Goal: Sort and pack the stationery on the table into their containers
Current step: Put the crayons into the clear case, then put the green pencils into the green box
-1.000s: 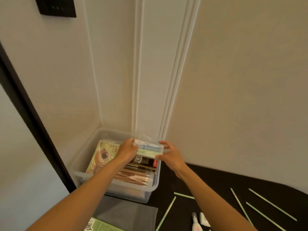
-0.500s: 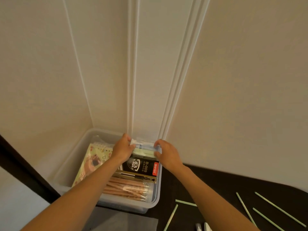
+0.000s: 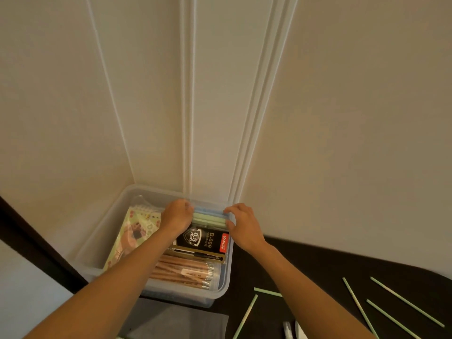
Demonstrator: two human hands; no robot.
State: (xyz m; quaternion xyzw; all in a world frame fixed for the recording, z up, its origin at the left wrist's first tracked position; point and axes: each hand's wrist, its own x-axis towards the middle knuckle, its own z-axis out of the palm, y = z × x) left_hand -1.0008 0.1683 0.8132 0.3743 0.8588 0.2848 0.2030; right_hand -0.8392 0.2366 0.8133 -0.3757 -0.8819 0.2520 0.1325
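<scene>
a clear pack of pastel sticks [image 3: 209, 216] is gripped at each end by the left hand [image 3: 177, 215] and the right hand [image 3: 242, 222], apparently so that it is kept level and fitted against the far wall of the clear bin [image 3: 102, 236], behind the black refill box [image 3: 203, 238]. loose green sticks [image 3: 357, 304] are seen unpacked on the desk [image 3: 318, 272].

The black box [image 3: 203, 241] in the clear bin [image 3: 183, 294] reads "0.5 mm" inside a shield and "B-009" beside it; its red label is illegible.
</scene>
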